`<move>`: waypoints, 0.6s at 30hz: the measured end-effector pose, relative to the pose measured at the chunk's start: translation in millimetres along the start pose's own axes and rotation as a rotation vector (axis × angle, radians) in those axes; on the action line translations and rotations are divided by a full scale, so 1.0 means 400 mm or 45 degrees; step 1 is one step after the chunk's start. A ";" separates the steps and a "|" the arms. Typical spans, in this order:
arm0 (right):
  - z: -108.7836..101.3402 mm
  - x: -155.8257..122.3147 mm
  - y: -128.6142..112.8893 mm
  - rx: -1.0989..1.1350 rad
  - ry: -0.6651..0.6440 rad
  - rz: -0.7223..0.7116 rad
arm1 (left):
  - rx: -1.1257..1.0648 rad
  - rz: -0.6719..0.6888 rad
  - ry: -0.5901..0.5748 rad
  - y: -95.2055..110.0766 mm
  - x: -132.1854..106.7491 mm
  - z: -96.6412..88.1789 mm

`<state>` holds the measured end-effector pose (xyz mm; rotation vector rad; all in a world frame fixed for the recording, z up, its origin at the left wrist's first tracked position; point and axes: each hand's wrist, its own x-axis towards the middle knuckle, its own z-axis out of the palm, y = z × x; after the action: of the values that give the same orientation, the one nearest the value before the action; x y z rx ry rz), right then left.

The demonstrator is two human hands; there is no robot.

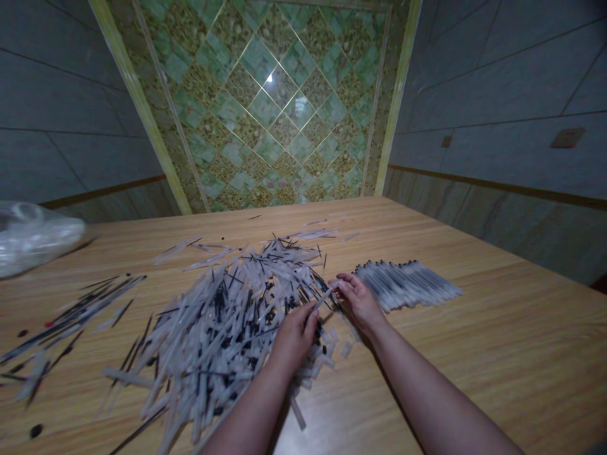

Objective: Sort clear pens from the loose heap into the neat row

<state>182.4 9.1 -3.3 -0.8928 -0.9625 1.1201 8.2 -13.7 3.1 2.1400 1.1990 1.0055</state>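
Note:
A big loose heap of clear pen barrels and black refills (227, 316) covers the middle of the wooden table (497, 328). My left hand (294, 335) rests on the heap's right side, fingers closed round the near end of one clear pen barrel (326, 296). My right hand (358, 300) pinches the far end of the same barrel. Just right of my right hand lies a tidy stack of assembled pens (408, 284) with black tips at the far end.
A scatter of black refills and clear tubes (71, 316) lies at the left. A crumpled clear plastic bag (33, 237) sits at the far left edge. Tiled walls close in behind the table; a few small black caps lie near the front left.

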 end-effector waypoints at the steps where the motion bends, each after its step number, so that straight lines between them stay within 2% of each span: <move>1: 0.001 -0.003 -0.001 -0.027 -0.030 0.006 | 0.002 0.003 -0.003 0.000 0.000 0.000; 9: 0.005 -0.013 -0.008 -0.058 -0.175 0.088 | -0.009 0.027 -0.066 -0.009 -0.004 -0.003; 13: 0.004 -0.019 -0.018 -0.071 -0.222 0.114 | -0.194 -0.039 -0.105 -0.002 -0.002 -0.012; 18: 0.012 -0.027 -0.031 -0.071 -0.272 0.090 | -0.471 -0.141 -0.276 0.008 0.011 -0.030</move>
<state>180.1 -3.7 8.2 -0.8694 -1.1489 1.2726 2.0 -10.7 14.3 1.8188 0.9341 0.8457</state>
